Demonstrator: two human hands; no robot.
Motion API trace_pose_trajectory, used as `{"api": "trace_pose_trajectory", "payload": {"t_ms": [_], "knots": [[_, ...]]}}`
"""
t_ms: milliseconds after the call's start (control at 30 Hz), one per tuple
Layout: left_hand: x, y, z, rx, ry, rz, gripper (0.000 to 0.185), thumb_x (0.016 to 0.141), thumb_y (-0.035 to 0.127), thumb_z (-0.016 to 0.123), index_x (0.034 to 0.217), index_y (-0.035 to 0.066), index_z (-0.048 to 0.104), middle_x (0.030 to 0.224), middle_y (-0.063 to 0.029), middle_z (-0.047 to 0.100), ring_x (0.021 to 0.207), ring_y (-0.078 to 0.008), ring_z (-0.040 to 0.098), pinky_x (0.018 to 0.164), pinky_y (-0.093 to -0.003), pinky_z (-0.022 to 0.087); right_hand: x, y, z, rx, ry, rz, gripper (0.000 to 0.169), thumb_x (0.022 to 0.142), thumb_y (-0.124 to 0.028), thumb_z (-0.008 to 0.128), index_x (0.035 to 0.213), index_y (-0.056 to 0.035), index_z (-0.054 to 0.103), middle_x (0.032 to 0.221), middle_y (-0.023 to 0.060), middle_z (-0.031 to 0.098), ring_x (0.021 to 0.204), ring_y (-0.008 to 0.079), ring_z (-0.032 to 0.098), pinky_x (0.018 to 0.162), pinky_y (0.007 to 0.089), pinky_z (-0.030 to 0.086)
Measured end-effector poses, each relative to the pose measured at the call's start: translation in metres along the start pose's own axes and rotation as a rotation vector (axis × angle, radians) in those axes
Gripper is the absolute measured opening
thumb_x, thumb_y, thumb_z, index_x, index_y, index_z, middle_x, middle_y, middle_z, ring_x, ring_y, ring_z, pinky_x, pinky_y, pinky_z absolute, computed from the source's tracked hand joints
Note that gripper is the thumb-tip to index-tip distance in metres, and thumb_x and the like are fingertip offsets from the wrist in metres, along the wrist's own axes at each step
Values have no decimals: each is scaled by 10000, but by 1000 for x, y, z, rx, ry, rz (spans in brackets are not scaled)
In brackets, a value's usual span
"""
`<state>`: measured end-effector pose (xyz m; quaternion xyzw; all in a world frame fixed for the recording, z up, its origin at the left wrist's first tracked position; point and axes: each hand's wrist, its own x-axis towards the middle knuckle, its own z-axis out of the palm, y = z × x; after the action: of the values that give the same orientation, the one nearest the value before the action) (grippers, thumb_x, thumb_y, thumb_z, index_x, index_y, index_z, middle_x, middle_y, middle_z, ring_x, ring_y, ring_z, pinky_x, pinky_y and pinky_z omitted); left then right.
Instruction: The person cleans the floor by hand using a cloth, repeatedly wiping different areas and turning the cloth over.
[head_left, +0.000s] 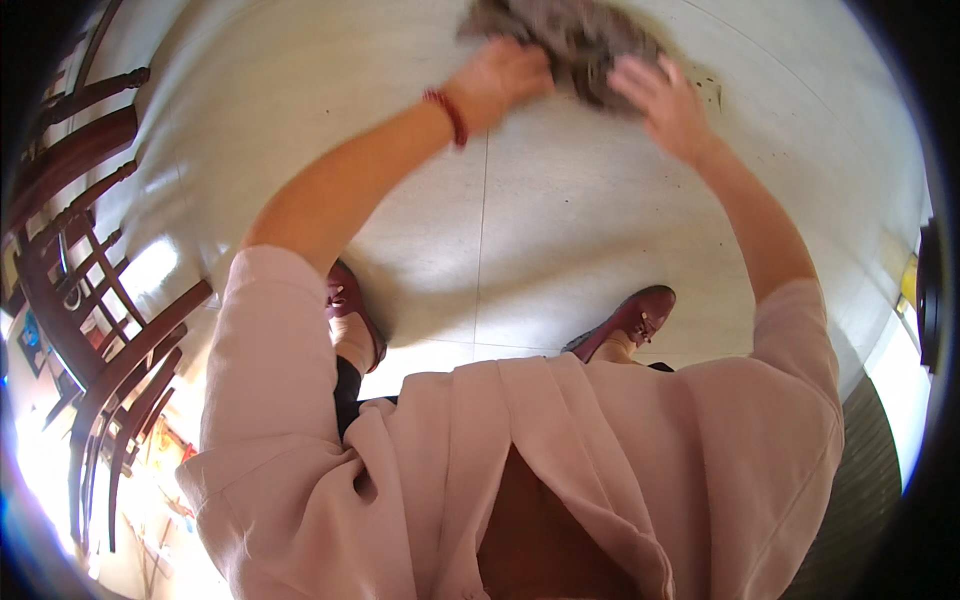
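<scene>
A crumpled grey-brown cloth (574, 37), blurred by motion, lies on the pale tiled floor (420, 225) at the top of the view. My left hand (504, 81), with a red beaded bracelet at the wrist, is at the near left edge of the cloth; blur hides whether its bent fingers grip it. At the cloth's right side is my right hand (664, 101), fingers spread, over or against its edge. Whether it touches the cloth cannot be told. Dark specks and small wet-looking marks dot the floor just right of the cloth.
Dark wooden chairs (82, 165) stand along the left side. My feet, in dark red shoes (634, 319), are apart on the floor below my hands. A dark ribbed mat (862, 480) lies at the lower right, and a yellow object (909, 281) is near the right rim.
</scene>
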<state>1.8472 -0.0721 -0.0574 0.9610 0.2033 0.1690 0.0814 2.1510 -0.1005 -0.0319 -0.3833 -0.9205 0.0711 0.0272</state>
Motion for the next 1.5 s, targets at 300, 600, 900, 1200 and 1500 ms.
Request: {"api": "trace_pose_trajectory", "payload": {"t_ms": [300, 600, 900, 1200, 1500], "knots": [[-66, -24, -185, -227, 353, -771, 322, 812, -43, 428, 1098, 20, 562, 1070, -116, 591, 995, -246, 561, 866, -303, 433, 96, -115, -97, 1344, 284, 235, 578, 667, 37, 521, 1235, -66, 488, 1206, 152, 523, 1040, 347, 514, 919, 376, 417], [-223, 81, -46, 187, -402, -1811, 958, 732, 290, 643, 1445, 159, 16, 1411, -289, 112, 1289, -470, 144, 1051, -538, 152, 38, -254, 38, 420, -175, -678, 424, 745, -163, 597, 1161, -196, 519, 1280, 0, 438, 1094, 269, 434, 813, 491, 406], [-25, -41, -12, 119, 396, -1299, 355, 714, 138, 571, 1066, 181, 560, 1162, -120, 456, 1176, -360, 323, 997, -565, 208, 106, -77, -19, 34, 69, 92, 455, 707, 1, 532, 1104, -213, 593, 1224, -27, 518, 1071, 260, 480, 810, 431, 452], [47, 58, -134, -548, 413, -662, 369, 791, 111, 669, 1140, 59, 562, 1098, -126, 592, 1016, -250, 559, 855, -323, 465, -15, -12, -185, 470, 103, 151, 559, 633, 108, 462, 1169, -43, 514, 1190, 132, 523, 1128, 289, 490, 962, 344, 387], [26, 217, -72, -676, -543, -448, 290, 717, 232, 667, 966, 105, 592, 863, -121, 637, 791, -320, 600, 686, -394, 487, -291, -161, -54, 952, 652, 1505, 586, 716, -88, 531, 1280, 6, 405, 1198, 244, 504, 1167, 324, 477, 991, 377, 359]]}}
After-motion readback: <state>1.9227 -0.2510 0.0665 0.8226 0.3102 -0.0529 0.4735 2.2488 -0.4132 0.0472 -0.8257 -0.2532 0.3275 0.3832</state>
